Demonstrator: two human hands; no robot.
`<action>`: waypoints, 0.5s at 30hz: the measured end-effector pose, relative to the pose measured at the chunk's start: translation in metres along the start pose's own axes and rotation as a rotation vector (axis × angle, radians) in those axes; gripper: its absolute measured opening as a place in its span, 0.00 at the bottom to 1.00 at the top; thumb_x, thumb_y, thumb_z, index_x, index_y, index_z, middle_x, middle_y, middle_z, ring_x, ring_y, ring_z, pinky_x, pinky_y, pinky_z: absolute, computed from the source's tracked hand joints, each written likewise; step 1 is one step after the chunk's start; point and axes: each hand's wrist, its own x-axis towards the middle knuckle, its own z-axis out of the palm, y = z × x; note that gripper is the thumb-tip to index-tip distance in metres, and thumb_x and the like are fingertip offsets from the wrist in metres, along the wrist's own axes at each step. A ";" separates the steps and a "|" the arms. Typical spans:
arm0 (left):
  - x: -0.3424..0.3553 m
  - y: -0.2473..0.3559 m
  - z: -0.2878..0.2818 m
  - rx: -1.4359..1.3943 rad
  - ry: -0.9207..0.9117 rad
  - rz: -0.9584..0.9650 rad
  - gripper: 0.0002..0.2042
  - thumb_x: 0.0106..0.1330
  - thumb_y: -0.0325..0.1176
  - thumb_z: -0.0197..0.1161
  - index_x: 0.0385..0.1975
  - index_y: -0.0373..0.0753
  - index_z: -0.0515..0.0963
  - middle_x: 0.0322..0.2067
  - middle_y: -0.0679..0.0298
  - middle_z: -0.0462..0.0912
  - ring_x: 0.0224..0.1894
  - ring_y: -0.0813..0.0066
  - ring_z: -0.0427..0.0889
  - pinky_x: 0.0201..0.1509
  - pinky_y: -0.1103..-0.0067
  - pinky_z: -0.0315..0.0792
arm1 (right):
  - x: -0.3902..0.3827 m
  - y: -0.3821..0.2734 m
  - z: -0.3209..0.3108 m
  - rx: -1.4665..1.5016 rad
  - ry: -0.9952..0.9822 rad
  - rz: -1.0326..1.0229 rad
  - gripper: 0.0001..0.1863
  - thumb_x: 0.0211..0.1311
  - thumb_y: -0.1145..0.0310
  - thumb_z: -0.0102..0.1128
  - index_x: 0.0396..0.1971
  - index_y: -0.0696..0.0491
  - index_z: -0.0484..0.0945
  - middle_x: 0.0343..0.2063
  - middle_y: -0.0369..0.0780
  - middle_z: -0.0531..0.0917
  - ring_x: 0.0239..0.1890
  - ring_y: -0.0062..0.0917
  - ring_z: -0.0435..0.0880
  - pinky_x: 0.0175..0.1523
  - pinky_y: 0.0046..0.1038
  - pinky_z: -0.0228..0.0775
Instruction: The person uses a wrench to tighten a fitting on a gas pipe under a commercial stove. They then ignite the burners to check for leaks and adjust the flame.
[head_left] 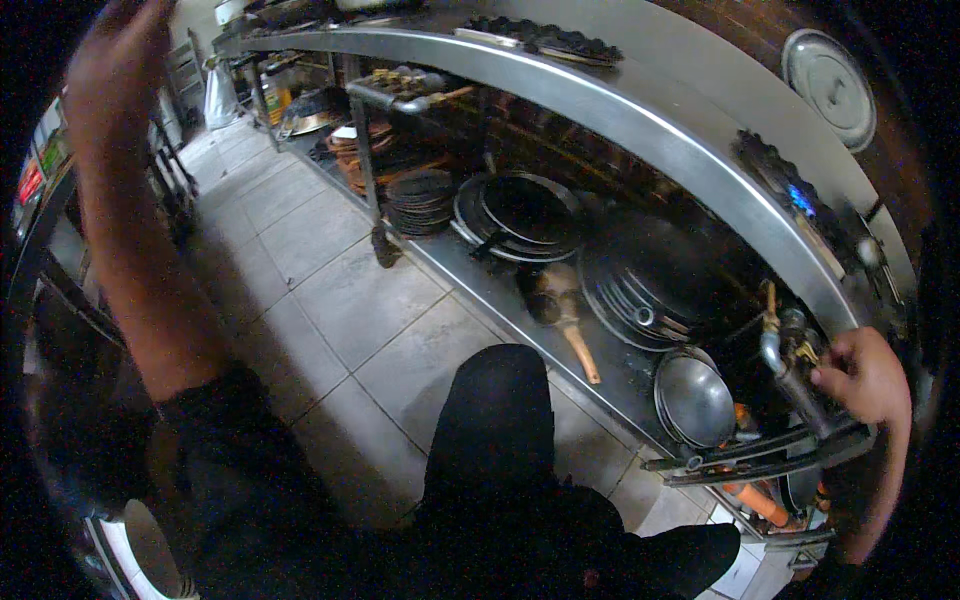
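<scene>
At the right, my right hand (866,375) is closed, thumb and finger pinching a small brass gas valve (808,352) on the pipe below the metal counter (690,120). Above it on the counter, a blue flame (801,198) burns at a dark burner (768,165). My left hand (118,70) is raised at the upper left. Motion smears it and the picture's rim cuts off its fingers, so what it holds, if anything, is hidden.
On the lower shelf lie stacked dark pans (525,210), a large black pan (650,270), a wooden-handled pan (577,345) and steel bowls (695,400). Another burner grate (545,42) sits farther along. A round lid (830,88) hangs on the wall. Grey tiles (330,300) cover the floor.
</scene>
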 end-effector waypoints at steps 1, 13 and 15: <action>-0.016 -0.023 0.007 0.000 0.022 -0.170 0.13 0.61 0.41 0.59 0.43 0.45 0.80 0.36 0.67 0.83 0.29 0.81 0.75 0.37 0.83 0.70 | -0.002 0.000 -0.002 0.004 -0.095 0.103 0.13 0.39 0.64 0.68 0.17 0.57 0.76 0.16 0.47 0.75 0.23 0.39 0.76 0.33 0.37 0.68; -0.085 -0.109 0.065 -0.182 -0.411 -0.346 0.13 0.63 0.35 0.59 0.43 0.36 0.78 0.29 0.72 0.79 0.23 0.88 0.64 0.27 0.88 0.58 | 0.001 0.015 0.014 -0.171 0.105 -0.239 0.12 0.45 0.67 0.64 0.29 0.57 0.76 0.22 0.46 0.77 0.24 0.39 0.76 0.30 0.35 0.66; -0.097 -0.116 0.093 -0.246 -0.565 -0.410 0.13 0.62 0.36 0.59 0.43 0.37 0.78 0.29 0.71 0.79 0.23 0.88 0.64 0.26 0.88 0.57 | -0.011 -0.003 0.004 -0.248 0.022 -0.243 0.11 0.47 0.66 0.62 0.28 0.57 0.76 0.22 0.48 0.76 0.25 0.42 0.76 0.31 0.36 0.66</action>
